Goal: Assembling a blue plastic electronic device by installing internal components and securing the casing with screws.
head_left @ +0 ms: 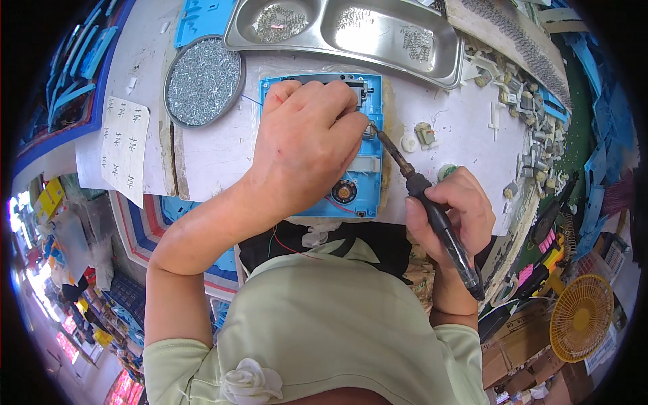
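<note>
Our right hand (pixel 468 210) wraps firmly round a soldering iron (pixel 437 217)
Our left hand (pixel 307 142) half-curls over the blue casing (pixel 370 197) before us, its hold hidden; the iron's tip is at the casing's right side; beyond sit a parts-filled dish (pixel 167 94) and steel tray (pixel 324 42)

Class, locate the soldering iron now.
In the head view, the soldering iron is right of centre in the right hand, its tip near the right edge of the blue casing.

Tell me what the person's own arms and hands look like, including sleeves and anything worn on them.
The left hand and right hand are bare, with no gloves, rings or watch showing. The forearms are uncovered too. The left sleeve and right sleeve are short and pale green, ending on the upper arms.
</note>
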`<state>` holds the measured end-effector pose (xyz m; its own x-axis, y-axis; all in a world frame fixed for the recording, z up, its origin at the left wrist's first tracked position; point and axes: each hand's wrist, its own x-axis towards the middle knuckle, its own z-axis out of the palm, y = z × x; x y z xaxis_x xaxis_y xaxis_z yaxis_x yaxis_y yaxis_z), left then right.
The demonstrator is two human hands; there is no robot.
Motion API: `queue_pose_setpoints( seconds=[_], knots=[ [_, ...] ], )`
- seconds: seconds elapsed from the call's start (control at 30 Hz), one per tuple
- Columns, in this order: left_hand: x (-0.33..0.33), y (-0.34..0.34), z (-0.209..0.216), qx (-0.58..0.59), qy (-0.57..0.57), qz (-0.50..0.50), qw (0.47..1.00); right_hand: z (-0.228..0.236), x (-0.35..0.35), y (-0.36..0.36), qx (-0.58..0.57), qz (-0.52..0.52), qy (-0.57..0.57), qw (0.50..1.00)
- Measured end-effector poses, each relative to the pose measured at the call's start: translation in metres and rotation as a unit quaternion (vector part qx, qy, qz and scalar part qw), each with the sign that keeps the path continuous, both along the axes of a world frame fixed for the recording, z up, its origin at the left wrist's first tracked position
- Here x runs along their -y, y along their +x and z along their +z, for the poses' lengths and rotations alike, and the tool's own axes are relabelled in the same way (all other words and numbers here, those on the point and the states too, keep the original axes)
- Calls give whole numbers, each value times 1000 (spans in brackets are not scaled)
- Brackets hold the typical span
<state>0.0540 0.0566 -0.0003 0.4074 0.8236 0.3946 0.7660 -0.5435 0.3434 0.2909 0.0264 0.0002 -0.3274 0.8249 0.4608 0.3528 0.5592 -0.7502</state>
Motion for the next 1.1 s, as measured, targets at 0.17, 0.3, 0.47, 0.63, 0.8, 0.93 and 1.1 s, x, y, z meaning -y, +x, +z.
queue_pose_setpoints(
  seconds=[0.17, 0.3, 0.47, 0.63, 0.8, 0.93, 1.1],
  knots=[
    [0, 0, -1, -8, -2, -3, 1000, 4, -4, 1, 33, 21, 18, 999],
    [1, -1, 1, -21, -7, -1, 1000, 9, -5, 0, 50, 33, 30, 998],
    [0, -1, 1, -18, -5, -5, 1000, 10, -4, 5, 40, 19, 47, 998],
    [0, -1, 1, -24, -6, -5, 1000, 10, -2, 6, 41, 9, 35, 998],
    [1, -2, 3, -30, -11, -5, 999, 11, -2, 6, 40, 5, 34, 999],
    [1, -2, 1, -29, -9, -6, 1000, 8, -1, 8, 38, -3, 32, 999],
    [1, -3, 1, -16, -10, -7, 1000, 7, -2, 9, 31, -5, 32, 999]
  ],
)
